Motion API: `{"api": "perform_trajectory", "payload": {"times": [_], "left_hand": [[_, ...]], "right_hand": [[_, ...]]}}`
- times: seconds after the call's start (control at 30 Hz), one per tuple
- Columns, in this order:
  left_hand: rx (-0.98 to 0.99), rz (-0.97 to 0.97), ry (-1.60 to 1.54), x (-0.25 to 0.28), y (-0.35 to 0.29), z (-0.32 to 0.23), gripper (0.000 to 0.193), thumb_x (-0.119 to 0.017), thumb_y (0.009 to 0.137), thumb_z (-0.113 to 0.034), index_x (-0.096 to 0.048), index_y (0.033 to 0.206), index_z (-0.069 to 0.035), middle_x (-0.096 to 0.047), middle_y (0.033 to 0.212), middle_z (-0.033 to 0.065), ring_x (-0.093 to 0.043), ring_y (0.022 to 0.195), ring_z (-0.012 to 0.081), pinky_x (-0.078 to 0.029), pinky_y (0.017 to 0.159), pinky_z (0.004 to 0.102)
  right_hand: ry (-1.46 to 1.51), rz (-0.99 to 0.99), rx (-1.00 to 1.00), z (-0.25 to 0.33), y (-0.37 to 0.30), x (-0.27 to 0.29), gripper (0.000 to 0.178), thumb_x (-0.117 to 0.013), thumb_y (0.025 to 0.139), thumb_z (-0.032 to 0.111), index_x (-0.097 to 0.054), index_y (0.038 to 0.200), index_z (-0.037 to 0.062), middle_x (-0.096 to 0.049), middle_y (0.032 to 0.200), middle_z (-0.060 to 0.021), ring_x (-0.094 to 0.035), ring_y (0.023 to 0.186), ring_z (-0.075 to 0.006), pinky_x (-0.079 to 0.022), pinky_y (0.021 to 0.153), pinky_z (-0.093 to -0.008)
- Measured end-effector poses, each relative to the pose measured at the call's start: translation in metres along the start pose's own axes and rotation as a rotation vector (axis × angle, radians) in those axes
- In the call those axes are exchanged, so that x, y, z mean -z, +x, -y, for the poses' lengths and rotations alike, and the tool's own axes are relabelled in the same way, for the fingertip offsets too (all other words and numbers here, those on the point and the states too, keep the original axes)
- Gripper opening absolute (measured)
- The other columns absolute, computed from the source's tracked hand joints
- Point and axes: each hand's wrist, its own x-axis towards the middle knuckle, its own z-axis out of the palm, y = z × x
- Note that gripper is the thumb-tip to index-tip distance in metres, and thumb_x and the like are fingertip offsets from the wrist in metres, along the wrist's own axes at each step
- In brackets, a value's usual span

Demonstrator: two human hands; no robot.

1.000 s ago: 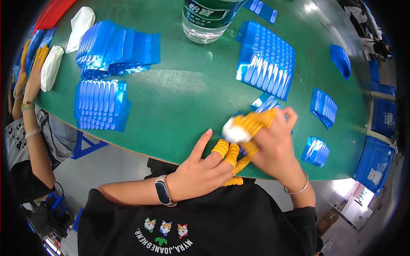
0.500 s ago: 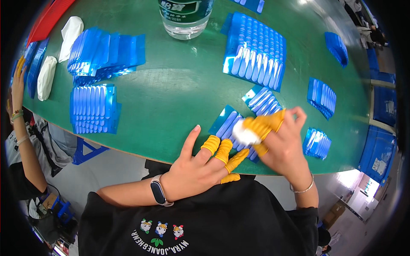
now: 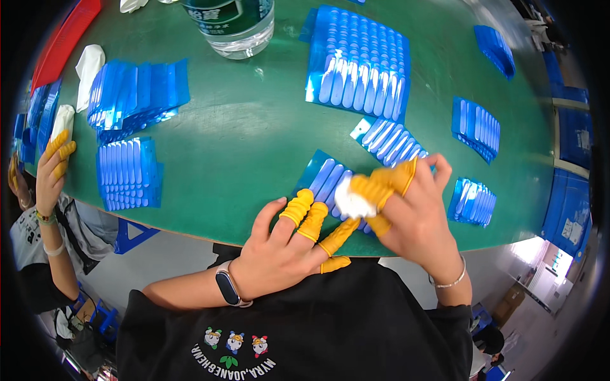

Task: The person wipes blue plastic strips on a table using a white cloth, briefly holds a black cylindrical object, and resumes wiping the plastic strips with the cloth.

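My left hand (image 3: 286, 244) lies with its fingers spread at the near edge of a blue film sheet (image 3: 316, 164) carrying rows of long rounded strips. Yellow finger cots cover its fingers, but not the thumb. My right hand (image 3: 416, 213), also in yellow finger cots, pinches a white wad (image 3: 353, 199) against that sheet. The wad is slightly blurred, and I cannot tell whether it is cloth or paper. Both hands partly cover the sheet. Just beyond lies another blue strip sheet (image 3: 389, 141), tilted and apart from my fingers.
A large stack of blue sheets (image 3: 359, 60) lies farther off. Smaller piles (image 3: 475, 127) sit at right, others (image 3: 129, 171) at left. A clear bottle (image 3: 238, 35) stands at the back. At far left are a red tray (image 3: 63, 44) and a co-worker's hand (image 3: 52, 171).
The view has shifted a little, moving the table items in the picture. My left thumb is drawn in closer; the right hand stays on the wad. The co-worker's hand has reached the white bundle.
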Motion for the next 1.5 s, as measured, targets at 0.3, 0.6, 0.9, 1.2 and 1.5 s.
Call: {"api": "perform_trajectory", "payload": {"times": [0.3, 0.6, 0.9, 1.2, 1.5], "left_hand": [[-0.013, -0.019, 0.015, 0.0, -0.001, 0.002, 0.048, -0.062, 0.085, -0.061, -0.07, 0.121, -0.031, -0.056, 0.117, 0.0061, -0.053, 0.114, 0.0269, -0.042, 0.097, 0.0459], [-0.038, -0.015, 0.026, -0.001, -0.003, 0.005, 0.051, -0.066, 0.08, -0.065, -0.071, 0.121, -0.034, -0.051, 0.121, 0.0084, -0.051, 0.114, 0.0288, -0.041, 0.096, 0.0463], [0.002, -0.027, 0.017, 0.002, 0.003, 0.0, 0.046, -0.056, 0.092, -0.056, -0.068, 0.127, -0.029, -0.057, 0.109, 0.0065, -0.056, 0.11, 0.0255, -0.042, 0.098, 0.0456], [-0.025, -0.006, 0.037, 0.002, 0.001, -0.001, 0.052, -0.066, 0.08, -0.064, -0.072, 0.12, -0.032, -0.053, 0.113, 0.0069, -0.05, 0.113, 0.0276, -0.039, 0.098, 0.0479], [0.007, 0.099, -0.07, 0.016, 0.008, -0.001, 0.06, -0.071, 0.075, -0.063, -0.07, 0.123, -0.027, -0.052, 0.119, 0.0108, -0.046, 0.116, 0.0311, -0.034, 0.102, 0.0548]], "right_hand": [[0.047, 0.148, 0.241, 0.006, 0.02, -0.002, 0.042, -0.076, 0.063, 0.007, -0.073, 0.105, 0.0129, -0.062, 0.103, -0.0014, -0.054, 0.09, -0.0212, -0.032, 0.093, -0.0512], [0.171, 0.173, 0.067, -0.009, 0.003, 0.014, 0.029, -0.072, 0.07, 0.006, -0.074, 0.098, 0.0125, -0.063, 0.103, -0.0014, -0.054, 0.092, -0.0213, -0.032, 0.095, -0.0521], [0.061, 0.16, -0.102, 0.006, -0.051, 0.021, 0.035, -0.072, 0.065, 0.004, -0.074, 0.098, 0.0137, -0.064, 0.107, -0.0011, -0.054, 0.095, -0.0251, -0.031, 0.093, -0.0523], [-0.112, -0.084, -0.22, -0.007, -0.05, 0.007, 0.036, -0.077, 0.067, 0.007, -0.073, 0.102, 0.0137, -0.064, 0.107, -0.0014, -0.055, 0.091, -0.0226, -0.03, 0.09, -0.0493], [0.206, -0.133, -0.248, -0.016, -0.039, 0.017, 0.037, -0.078, 0.072, 0.008, -0.072, 0.108, 0.0099, -0.063, 0.103, -0.0044, -0.058, 0.089, -0.0247, -0.039, 0.088, -0.0413]]}}
